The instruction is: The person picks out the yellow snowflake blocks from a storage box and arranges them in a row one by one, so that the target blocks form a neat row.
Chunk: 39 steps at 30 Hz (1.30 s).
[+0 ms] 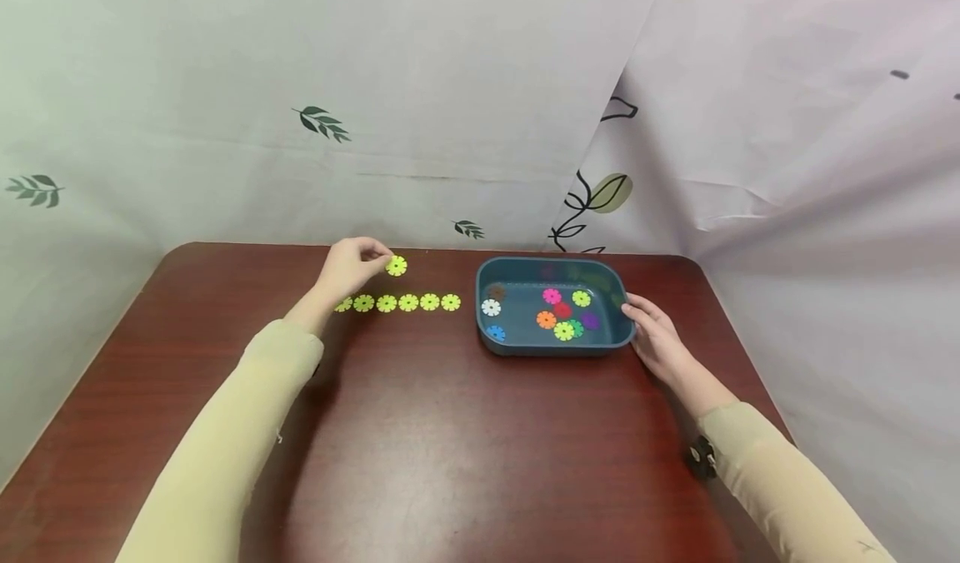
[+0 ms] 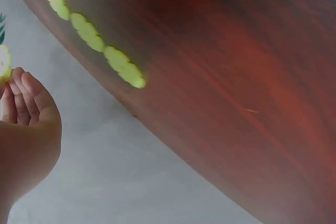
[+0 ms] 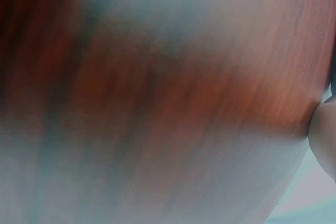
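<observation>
My left hand (image 1: 352, 265) pinches a yellow-green notched plastic disc (image 1: 397, 266) between thumb and fingertips, over the back of the table. Just in front of it runs a straight row of similar yellow-green discs (image 1: 408, 302); the forearm partly covers the row's left end. In the left wrist view the left hand (image 2: 31, 103) is at the left edge, with the disc (image 2: 4, 62) cut off by the frame. My right hand (image 1: 656, 336) holds the right rim of a dark blue rectangular basin (image 1: 555, 351). Only a sliver of the right hand (image 3: 324, 135) shows in the right wrist view.
Several loose discs lie in the basin, among them pink (image 1: 552, 296), orange (image 1: 546, 320), white (image 1: 491, 307) and blue (image 1: 496, 333) ones. The reddish-brown wooden table (image 1: 465, 446) meets a pale leaf-patterned cloth (image 1: 420, 130) at its back edge.
</observation>
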Motion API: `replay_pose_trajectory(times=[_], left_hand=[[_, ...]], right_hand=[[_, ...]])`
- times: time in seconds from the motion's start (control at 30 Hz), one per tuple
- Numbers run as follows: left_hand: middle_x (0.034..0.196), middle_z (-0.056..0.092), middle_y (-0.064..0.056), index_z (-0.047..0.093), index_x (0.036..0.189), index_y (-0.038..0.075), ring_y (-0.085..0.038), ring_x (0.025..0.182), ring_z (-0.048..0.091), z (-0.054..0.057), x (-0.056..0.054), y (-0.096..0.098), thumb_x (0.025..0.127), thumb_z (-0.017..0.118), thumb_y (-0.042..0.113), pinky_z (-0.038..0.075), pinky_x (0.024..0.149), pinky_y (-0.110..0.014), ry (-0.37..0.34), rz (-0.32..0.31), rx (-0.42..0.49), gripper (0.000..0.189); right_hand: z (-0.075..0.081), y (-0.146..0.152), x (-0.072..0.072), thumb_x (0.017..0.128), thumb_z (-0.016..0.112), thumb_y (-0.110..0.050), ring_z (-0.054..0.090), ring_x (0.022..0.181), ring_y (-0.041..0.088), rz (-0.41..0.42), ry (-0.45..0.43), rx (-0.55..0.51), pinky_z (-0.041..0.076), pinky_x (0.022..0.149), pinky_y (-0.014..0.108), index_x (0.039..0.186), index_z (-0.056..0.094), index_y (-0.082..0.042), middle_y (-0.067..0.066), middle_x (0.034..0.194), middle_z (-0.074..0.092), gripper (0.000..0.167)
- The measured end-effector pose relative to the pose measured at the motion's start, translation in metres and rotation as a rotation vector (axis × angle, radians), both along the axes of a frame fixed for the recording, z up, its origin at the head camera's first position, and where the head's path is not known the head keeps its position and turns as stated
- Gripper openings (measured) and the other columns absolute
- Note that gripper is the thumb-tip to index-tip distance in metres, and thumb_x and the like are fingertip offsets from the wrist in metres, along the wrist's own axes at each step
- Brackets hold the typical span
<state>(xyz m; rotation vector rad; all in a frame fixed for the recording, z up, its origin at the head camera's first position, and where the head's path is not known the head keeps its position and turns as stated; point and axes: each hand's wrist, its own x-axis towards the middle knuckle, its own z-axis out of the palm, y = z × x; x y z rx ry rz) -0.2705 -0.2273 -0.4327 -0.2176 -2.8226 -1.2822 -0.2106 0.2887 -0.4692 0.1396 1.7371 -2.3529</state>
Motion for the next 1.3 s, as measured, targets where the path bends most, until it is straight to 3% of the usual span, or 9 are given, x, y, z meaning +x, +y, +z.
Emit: replay_pose_trajectory(times=[0.3,0.47,0.8,1.3], left_hand=[[0.104,0.079,-0.022,0.077,0.114,0.001,-0.006,0.082,0.067,-0.011,0.010,-0.032,0.104,0.066,0.020,0.053,0.076,-0.025,0.000,0.057,-0.007,0.024],[0.101,0.079,-0.020,0.077,0.113,0.001,0.002,0.077,0.063,-0.020,0.015,-0.046,0.105,0.066,0.023,0.051,0.071,-0.021,-0.009,0.080,-0.026,0.026],[0.089,0.079,-0.012,0.077,0.113,0.000,0.006,0.070,0.059,-0.031,0.025,-0.070,0.105,0.066,0.023,0.048,0.068,-0.019,-0.013,0.102,-0.052,0.027],[0.094,0.078,-0.015,0.076,0.115,0.000,-0.001,0.073,0.060,-0.032,0.040,-0.101,0.107,0.063,0.026,0.050,0.069,-0.027,-0.062,0.110,-0.113,0.031]], right_hand=[[-0.001,0.001,-0.001,0.110,0.050,-0.006,0.069,0.100,0.002,0.003,0.010,-0.011,0.055,0.088,0.016,0.120,0.068,-0.018,-0.010,0.112,0.074,0.023],[-0.002,0.000,-0.001,0.110,0.050,-0.006,0.069,0.100,0.002,0.003,0.006,0.000,0.055,0.089,0.016,0.119,0.068,-0.018,-0.010,0.112,0.074,0.023],[-0.003,0.001,-0.001,0.110,0.051,-0.006,0.069,0.102,0.002,0.007,0.003,-0.004,0.055,0.090,0.016,0.120,0.067,-0.017,-0.009,0.114,0.074,0.022],[0.000,0.000,-0.002,0.110,0.050,-0.005,0.069,0.103,0.002,0.011,0.001,-0.023,0.055,0.090,0.016,0.118,0.069,-0.018,-0.010,0.113,0.073,0.024]])
